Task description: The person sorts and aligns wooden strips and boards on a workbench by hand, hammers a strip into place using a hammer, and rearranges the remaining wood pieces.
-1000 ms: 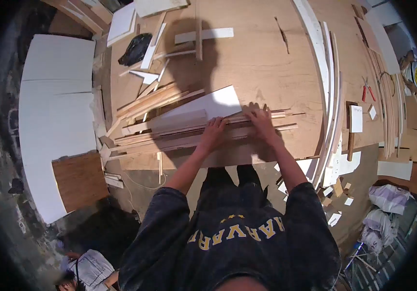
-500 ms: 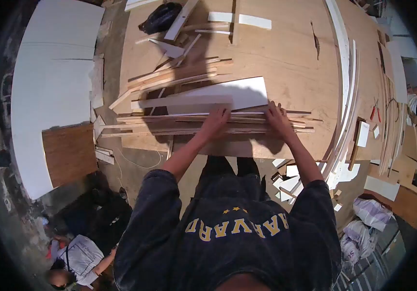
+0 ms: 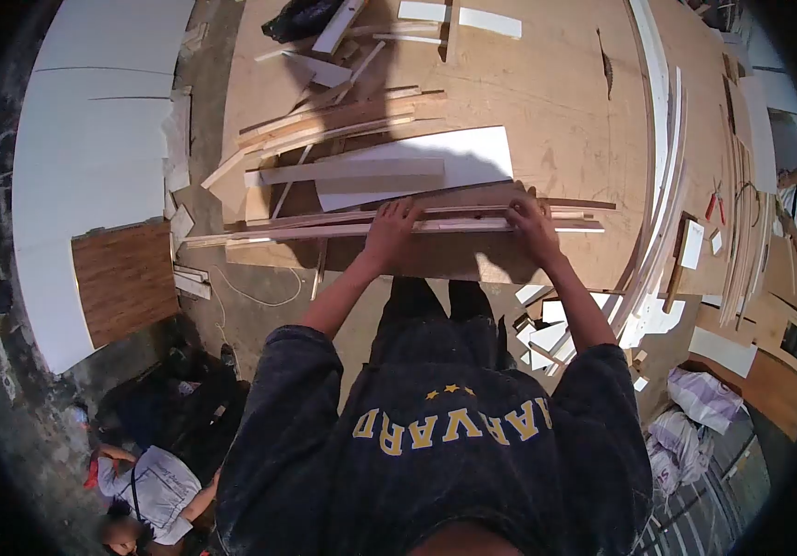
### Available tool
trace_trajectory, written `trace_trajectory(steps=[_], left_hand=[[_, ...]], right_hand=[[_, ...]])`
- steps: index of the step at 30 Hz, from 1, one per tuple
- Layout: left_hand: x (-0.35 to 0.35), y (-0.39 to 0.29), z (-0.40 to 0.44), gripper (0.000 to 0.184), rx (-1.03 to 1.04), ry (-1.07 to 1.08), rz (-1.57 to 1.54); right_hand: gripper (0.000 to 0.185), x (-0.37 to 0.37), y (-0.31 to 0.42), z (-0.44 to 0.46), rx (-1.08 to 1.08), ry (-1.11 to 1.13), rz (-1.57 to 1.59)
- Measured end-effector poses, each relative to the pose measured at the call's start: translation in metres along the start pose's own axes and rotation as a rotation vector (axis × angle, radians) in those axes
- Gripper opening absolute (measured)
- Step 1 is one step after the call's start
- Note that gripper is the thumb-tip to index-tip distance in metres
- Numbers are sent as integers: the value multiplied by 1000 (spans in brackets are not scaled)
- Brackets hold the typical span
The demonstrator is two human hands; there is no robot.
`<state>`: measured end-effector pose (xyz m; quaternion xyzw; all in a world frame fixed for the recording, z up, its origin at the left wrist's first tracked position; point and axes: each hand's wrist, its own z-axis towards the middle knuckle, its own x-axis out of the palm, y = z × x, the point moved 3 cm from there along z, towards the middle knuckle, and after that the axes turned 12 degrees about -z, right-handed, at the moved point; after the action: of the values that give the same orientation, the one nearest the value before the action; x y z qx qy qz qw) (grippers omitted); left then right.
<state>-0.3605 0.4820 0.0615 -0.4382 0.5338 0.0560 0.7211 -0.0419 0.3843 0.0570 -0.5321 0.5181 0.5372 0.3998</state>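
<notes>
A bundle of long, thin wooden strips (image 3: 463, 225) lies crosswise near the front edge of the plywood table. My left hand (image 3: 389, 233) is closed over the middle of the bundle, fingers curled on its far side. Further right, my right hand (image 3: 534, 232) grips the same strips, its thumb and fingertips at their upper edge. The strips run past both hands, with uneven ends at left and right. Just beyond them lie a white panel (image 3: 473, 157) and a flat pale board (image 3: 352, 172) partly covering it.
More wooden strips (image 3: 324, 130) and a black plastic bag (image 3: 306, 20) lie farther back on the plywood table (image 3: 547, 102). Long white strips (image 3: 660, 139) run along the right, near red-handled pliers (image 3: 714, 206). Offcuts (image 3: 547, 334) litter the floor. Another person (image 3: 162, 496) is at lower left.
The strips under my hands have drawn together into a narrower bundle. My left hand has shifted left along them. The view has tilted slightly.
</notes>
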Motion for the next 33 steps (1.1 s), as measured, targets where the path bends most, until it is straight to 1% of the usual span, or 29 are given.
trace_trajectory(steps=[1, 2, 3, 4, 5, 7, 9, 10, 11, 12, 13, 15, 16, 17, 18, 19, 20, 22, 24, 25, 26, 27, 28, 29, 30, 31, 32, 33], left_hand=[[2, 7, -4, 47, 0, 0, 1], [9, 17, -9, 47, -30, 40, -20], [9, 21, -9, 48, -58, 82, -40], [9, 24, -9, 48, -59, 83, -38], [10, 23, -9, 46, -32, 91, -5], [13, 17, -7, 44, -8, 98, 25], [20, 12, -5, 26, -63, 121, 67], [30, 15, -8, 26, -76, 115, 72], [45, 21, -14, 22, -50, 69, 63], [53, 24, -17, 18, -28, 20, 58], [52, 23, -16, 18, -53, 8, 72], [52, 18, -15, 20, -29, 34, -40], [36, 12, -11, 20, -53, 19, -27], [16, 0, -3, 32, -77, 166, -101], [7, -7, 1, 43, -98, 312, -179], [7, -8, 2, 43, -116, 297, -171], [8, -12, 2, 47, -89, 311, -191], [-1, -20, 7, 50, -74, 309, -205], [-21, -31, 14, 53, -108, 626, -189], [-38, -32, 16, 53, -114, 610, -186], [-54, -33, 16, 56, -160, 673, -238], [-68, -33, 16, 59, -204, 734, -289], [-84, -28, 15, 59, -202, 716, -283], [-103, -22, 12, 65, -155, 625, -288], [-121, -17, 4, 71, -105, 535, -293], [-148, -14, -13, 85, -61, 157, -245], [-175, -16, -37, 100, 0, -233, -192], [-184, -22, -54, 100, 18, -253, -186]], right_hand=[[41, 3, 0, 0, -11, -31, 104], [41, 7, 0, -1, -15, -32, 105], [44, -2, 7, 2, 35, -39, 98], [47, -8, 11, 3, 88, -44, 91], [47, -7, 11, 4, 89, -43, 92], [47, 0, 10, 7, -1, 93, -78], [44, 10, 11, 6, 32, 85, -90], [41, 14, 13, 9, 62, 73, -100], [41, 14, 13, 9, 41, 70, -95], [39, 18, 10, 6, 71, 140, -30], [38, 11, 16, 11, 98, 211, 34], [44, -23, 22, 16, 127, 457, 20], [55, -22, 22, 14, 80, 399, -15], [66, -21, 17, 11, 37, 340, -49], [68, -30, 17, 11, 29, 399, 10], [70, -44, 17, 12, 22, 458, 67], [70, -51, 14, 11, -1, 453, 66], [68, -63, 11, 4, -138, 475, 137], [61, -77, 20, 1, -196, 455, 482], [55, -95, 31, 3, 143, 840, 488], [61, -115, 46, 5, 298, 938, 492], [64, -104, 41, 0, 257, 898, 461], [67, -104, 48, 2, 219, 855, 431], [68, -109, 56, 1, 139, 703, 300], [62, -98, 62, 6, 150, 829, 468], [62, -97, 71, 11, 149, 817, 459], [56, -102, 87, 16, 184, 845, 562], [51, -106, 106, 20, 214, 877, 671]])
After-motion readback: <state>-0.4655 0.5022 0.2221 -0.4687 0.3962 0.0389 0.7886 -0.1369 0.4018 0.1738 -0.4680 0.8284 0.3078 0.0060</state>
